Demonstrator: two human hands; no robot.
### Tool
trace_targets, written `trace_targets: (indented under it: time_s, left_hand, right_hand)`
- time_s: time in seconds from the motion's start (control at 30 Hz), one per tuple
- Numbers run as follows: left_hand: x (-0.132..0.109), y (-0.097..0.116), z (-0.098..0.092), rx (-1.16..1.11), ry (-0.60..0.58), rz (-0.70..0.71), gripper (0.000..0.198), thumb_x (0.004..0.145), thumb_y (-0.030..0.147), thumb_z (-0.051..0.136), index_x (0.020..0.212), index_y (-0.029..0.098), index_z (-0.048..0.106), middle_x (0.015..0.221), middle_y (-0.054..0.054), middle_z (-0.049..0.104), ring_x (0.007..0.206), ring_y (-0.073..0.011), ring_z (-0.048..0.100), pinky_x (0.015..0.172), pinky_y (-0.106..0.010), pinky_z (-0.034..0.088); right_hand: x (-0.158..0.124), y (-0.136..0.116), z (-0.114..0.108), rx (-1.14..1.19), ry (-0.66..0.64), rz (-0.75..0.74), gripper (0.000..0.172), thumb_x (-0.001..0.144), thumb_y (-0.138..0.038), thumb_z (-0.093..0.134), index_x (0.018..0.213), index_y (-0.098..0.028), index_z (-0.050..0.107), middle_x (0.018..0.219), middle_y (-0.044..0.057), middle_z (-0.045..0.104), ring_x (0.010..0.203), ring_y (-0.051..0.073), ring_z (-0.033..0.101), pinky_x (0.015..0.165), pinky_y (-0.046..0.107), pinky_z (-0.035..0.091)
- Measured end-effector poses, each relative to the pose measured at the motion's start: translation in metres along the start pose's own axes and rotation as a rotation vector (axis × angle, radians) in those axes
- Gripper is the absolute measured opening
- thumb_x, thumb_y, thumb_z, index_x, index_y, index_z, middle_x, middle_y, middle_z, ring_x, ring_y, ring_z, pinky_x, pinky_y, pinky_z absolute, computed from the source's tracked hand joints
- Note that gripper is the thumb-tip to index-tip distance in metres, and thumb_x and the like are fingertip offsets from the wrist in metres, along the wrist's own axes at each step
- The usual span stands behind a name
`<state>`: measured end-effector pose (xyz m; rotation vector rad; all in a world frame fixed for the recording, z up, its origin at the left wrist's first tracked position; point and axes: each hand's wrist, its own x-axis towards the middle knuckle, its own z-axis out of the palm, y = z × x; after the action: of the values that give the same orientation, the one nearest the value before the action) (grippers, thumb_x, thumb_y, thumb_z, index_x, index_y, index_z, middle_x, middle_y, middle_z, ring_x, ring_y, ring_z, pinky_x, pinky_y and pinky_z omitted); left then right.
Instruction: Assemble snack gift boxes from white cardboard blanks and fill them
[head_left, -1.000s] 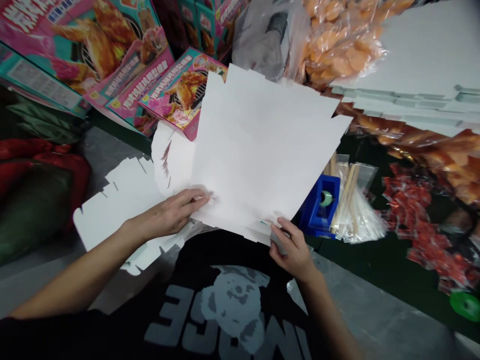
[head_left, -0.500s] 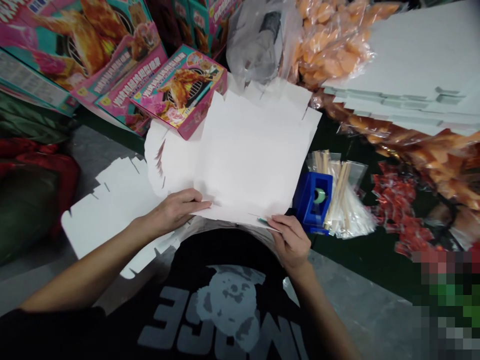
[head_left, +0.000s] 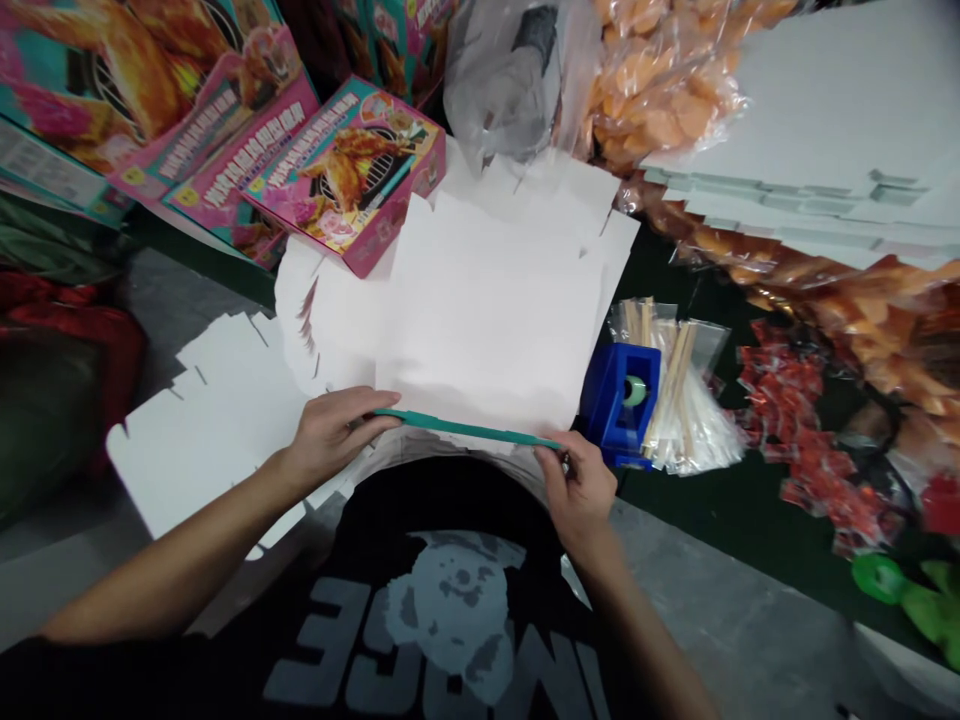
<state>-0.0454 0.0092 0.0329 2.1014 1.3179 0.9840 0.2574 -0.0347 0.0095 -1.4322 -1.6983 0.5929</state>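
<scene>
Teal strip (head_left: 465, 428) stretched along the near edge of a white carton blank (head_left: 487, 310), between left hand (head_left: 334, 435) and right hand (head_left: 577, 490). Left fingers (head_left: 367, 415) pressed together over one end; right fingers (head_left: 574, 450) pinch the other. Blue tape dispenser (head_left: 621, 392) just beside the blank. Step appears to be edge taping; next move calls for pressing the strip down evenly.

Light diffuse and moderately dim; shadows soft throughout. The white card (head_left: 487, 310) reads brightest in frame. Wide-angle bowing noted on the printed boxes (head_left: 150, 110) at 10 o'clock. Blur present on the green plastic item (head_left: 881, 578) at 4 o'clock. The black T-shirt (head_left: 450, 500) at 6 o'clock falls dark.
</scene>
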Motion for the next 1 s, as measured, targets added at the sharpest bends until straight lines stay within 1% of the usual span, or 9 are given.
trace_targets:
  time_s: [0.07,0.13,0.3,0.4,0.5,0.63,0.73,0.87,1.0]
  left_hand:
    - [0.003,0.002,0.002,-0.017,0.006,0.001,0.016,0.087,0.024,0.068,0.102,0.029,0.073,0.083,-0.001,0.076,0.068,-0.0161,0.07,0.06,-0.029,0.059]
    - [0.006,0.003,0.003,-0.026,-0.048,-0.01,0.018,0.091,0.02,0.063,0.103,0.03,0.073,0.079,-0.001,0.074,0.065,-0.0143,0.067,0.056,-0.027,0.055]
    - [0.004,-0.001,0.004,0.092,-0.162,-0.027,0.022,0.084,0.036,0.072,0.104,0.029,0.074,0.07,-0.001,0.064,0.058,-0.0129,0.059,0.051,-0.024,0.048]
    - [-0.001,-0.002,0.006,0.168,-0.154,-0.054,0.019,0.086,0.038,0.069,0.1,0.027,0.076,0.083,-0.004,0.065,0.058,-0.0106,0.057,0.051,-0.022,0.048]
    - [-0.001,0.001,0.007,0.21,-0.17,-0.067,0.018,0.091,0.036,0.062,0.095,0.025,0.076,0.103,-0.008,0.066,0.057,-0.0084,0.054,0.054,-0.024,0.048]
    - [0.006,0.007,0.005,0.216,-0.208,-0.004,0.02,0.094,0.032,0.057,0.087,0.024,0.075,0.09,-0.006,0.068,0.066,-0.0136,0.059,0.061,-0.028,0.049]
    - [0.011,0.013,0.005,0.231,-0.238,0.064,0.021,0.095,0.028,0.056,0.086,0.024,0.075,0.079,-0.004,0.068,0.069,-0.016,0.06,0.065,-0.031,0.048]
    - [0.013,0.015,0.006,0.22,-0.262,0.04,0.022,0.095,0.029,0.056,0.086,0.024,0.075,0.079,-0.004,0.067,0.071,-0.0172,0.06,0.067,-0.032,0.048]
    - [0.009,0.015,0.004,0.164,-0.266,-0.016,0.019,0.095,0.03,0.056,0.092,0.024,0.074,0.089,-0.005,0.064,0.073,-0.0158,0.059,0.065,-0.03,0.048]
  right_hand:
    - [0.0,0.001,0.002,-0.006,0.0,-0.038,0.021,0.089,-0.009,0.06,0.104,-0.023,0.064,0.081,0.0,0.068,0.067,0.013,0.062,0.06,0.026,0.054]
    - [0.0,0.002,0.003,-0.014,-0.016,-0.073,0.024,0.091,-0.008,0.057,0.107,-0.024,0.064,0.085,0.001,0.069,0.071,0.015,0.063,0.062,0.027,0.055]
    - [0.0,0.0,0.002,-0.07,-0.068,-0.07,0.032,0.091,-0.01,0.058,0.118,-0.026,0.064,0.095,0.004,0.07,0.081,0.017,0.066,0.071,0.031,0.058]
    - [-0.002,0.0,0.001,-0.078,-0.085,-0.073,0.036,0.089,-0.015,0.064,0.123,-0.027,0.064,0.101,0.006,0.066,0.086,0.018,0.065,0.069,0.031,0.059]
    - [0.0,0.0,-0.001,-0.186,-0.076,-0.094,0.029,0.089,-0.019,0.065,0.117,-0.028,0.067,0.11,0.007,0.06,0.078,0.016,0.061,0.062,0.03,0.056]
    - [0.011,-0.009,-0.005,-0.498,-0.096,-0.218,0.012,0.09,-0.028,0.067,0.101,-0.025,0.069,0.104,0.007,0.064,0.077,0.018,0.054,0.066,0.034,0.047]
    - [0.02,-0.017,-0.003,-0.562,-0.243,-0.338,0.014,0.09,-0.028,0.066,0.103,-0.023,0.066,0.096,0.006,0.068,0.089,0.023,0.054,0.075,0.038,0.041]
    - [0.026,-0.025,0.005,-0.527,-0.473,-0.399,0.011,0.091,-0.011,0.059,0.094,-0.019,0.065,0.085,0.006,0.065,0.079,0.021,0.051,0.073,0.036,0.037]
    - [0.024,-0.027,0.009,-0.513,-0.501,-0.366,0.015,0.088,-0.004,0.057,0.083,-0.017,0.063,0.077,0.005,0.059,0.075,0.021,0.048,0.068,0.034,0.034]
